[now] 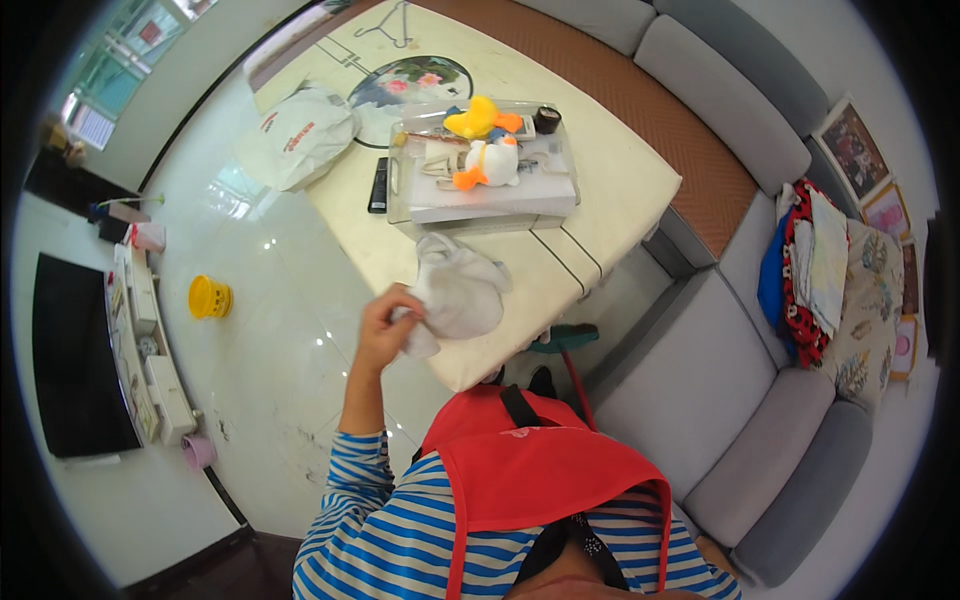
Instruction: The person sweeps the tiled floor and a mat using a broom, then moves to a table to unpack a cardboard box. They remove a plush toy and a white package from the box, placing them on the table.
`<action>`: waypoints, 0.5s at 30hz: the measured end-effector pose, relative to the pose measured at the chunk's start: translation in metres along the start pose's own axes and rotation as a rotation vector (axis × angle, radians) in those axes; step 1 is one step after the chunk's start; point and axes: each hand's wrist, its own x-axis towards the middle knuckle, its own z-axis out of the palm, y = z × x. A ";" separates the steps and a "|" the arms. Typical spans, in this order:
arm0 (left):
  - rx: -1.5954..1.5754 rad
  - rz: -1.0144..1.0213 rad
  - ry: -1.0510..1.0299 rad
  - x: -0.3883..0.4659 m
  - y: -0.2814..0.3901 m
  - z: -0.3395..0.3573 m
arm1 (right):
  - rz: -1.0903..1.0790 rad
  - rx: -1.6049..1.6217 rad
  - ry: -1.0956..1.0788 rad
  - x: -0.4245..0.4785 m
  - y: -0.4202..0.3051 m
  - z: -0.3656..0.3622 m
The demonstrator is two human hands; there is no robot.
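My left hand (386, 322) pinches one edge of a crumpled white cloth (461, 292) at the near left edge of the table. Most of that cloth lies on the cream tablecloth (630, 169), and a corner droops over the edge below my fingers. Just beyond it stands a clear plastic tray (397, 202). Inside are a white plush duck (491, 161), a yellow plush toy (472, 118), a dark round jar (547, 120) and some papers. A black remote control (379, 186) lies left of the tray. My right hand is out of view.
A white plastic bag (311, 139) sits at the table's left edge, near a round lotus picture (412, 82). A yellow bucket (210, 297) stands on the tiles. Right are a grey sofa (690, 382) and folded clothes (814, 262). A red-handled green tool (566, 337) is beside the table.
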 end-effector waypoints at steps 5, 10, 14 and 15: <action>1.078 0.037 -0.029 -0.008 -0.050 0.044 | -0.015 0.019 0.004 0.024 -0.004 -0.021; 1.006 0.178 0.239 0.032 -0.026 0.062 | -0.027 0.029 0.012 0.039 -0.007 -0.036; 1.048 0.300 0.226 0.088 0.007 0.074 | -0.042 0.023 0.014 0.051 -0.008 -0.047; 1.075 0.319 0.193 0.101 0.015 0.080 | -0.046 0.022 0.011 0.054 -0.009 -0.050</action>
